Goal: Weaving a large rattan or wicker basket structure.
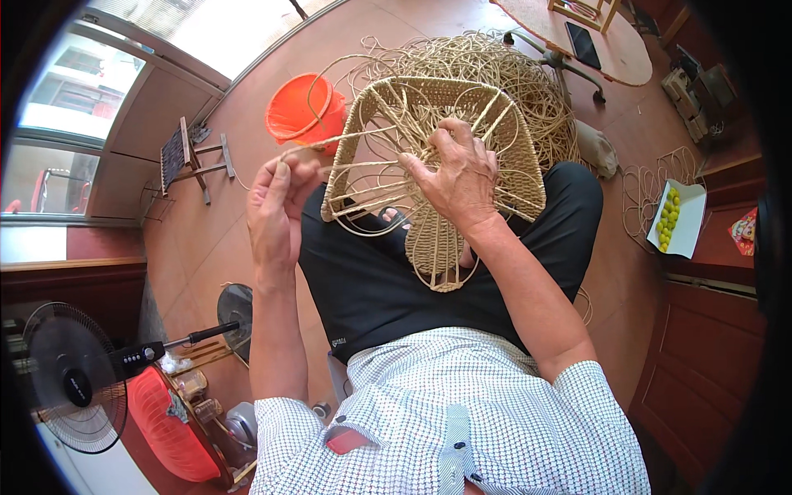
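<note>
A half-woven basket (525, 153) of tan twisted cord rests between my knees, its open side facing up. Cords stretch across its inside toward the middle, and a narrow woven tongue (431, 243) hangs toward me. To the left of the rim, my left hand (280, 202) is closed, thumb and fingertips pinching a strand of cord (359, 167) that runs back to the basket. My right hand (462, 177) lies over the basket's middle with bent fingers closed on the weave. What is under its palm stays hidden.
Beyond the basket lies a large tangled heap of cord (528, 99). An orange bucket (289, 111) stands at its left, near a small folding stool (194, 161). A round table (610, 58) is far right, a white tray of green fruit (689, 210) right. Fans (78, 384) stand lower left.
</note>
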`<state>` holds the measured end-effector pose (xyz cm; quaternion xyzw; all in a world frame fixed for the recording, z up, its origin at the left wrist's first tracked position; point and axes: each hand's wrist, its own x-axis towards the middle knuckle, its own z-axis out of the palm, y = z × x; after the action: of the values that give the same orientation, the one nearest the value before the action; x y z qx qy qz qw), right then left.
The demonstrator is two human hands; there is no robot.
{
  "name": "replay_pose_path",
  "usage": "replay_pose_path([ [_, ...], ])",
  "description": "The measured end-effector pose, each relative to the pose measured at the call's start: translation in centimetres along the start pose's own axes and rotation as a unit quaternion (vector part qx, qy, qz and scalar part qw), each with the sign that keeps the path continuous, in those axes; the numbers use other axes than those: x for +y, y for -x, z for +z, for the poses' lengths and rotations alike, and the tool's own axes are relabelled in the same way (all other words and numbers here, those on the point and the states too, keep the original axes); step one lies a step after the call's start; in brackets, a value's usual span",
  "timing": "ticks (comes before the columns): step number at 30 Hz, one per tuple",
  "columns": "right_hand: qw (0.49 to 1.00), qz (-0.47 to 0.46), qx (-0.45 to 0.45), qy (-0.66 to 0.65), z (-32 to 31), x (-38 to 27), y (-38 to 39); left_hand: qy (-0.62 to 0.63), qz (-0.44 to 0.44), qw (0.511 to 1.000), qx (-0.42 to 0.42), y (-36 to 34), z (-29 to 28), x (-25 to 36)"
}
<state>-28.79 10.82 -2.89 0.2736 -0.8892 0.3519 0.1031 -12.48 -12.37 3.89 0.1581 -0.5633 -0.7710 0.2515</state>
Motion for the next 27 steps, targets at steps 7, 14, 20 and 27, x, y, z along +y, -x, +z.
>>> replay_pose_path([
  [7,1.0,0.017,0.002,-0.004,0.0,0.4,-0.1,-0.374,0.189,0.906,0.056,1.4,6.6,0.3],
  [14,1.0,0.012,0.017,-0.018,0.2,0.0,0.2,-0.689,0.313,0.65,-0.066,-0.6,6.7,-2.3],
  [20,0.999,0.018,0.026,-0.015,0.2,0.4,0.2,-0.572,0.458,0.675,-0.089,1.9,7.8,-0.2],
  [27,0.999,0.002,0.027,-0.024,0.4,0.3,0.4,-0.754,0.233,0.594,-0.155,-0.5,6.4,-2.8],
])
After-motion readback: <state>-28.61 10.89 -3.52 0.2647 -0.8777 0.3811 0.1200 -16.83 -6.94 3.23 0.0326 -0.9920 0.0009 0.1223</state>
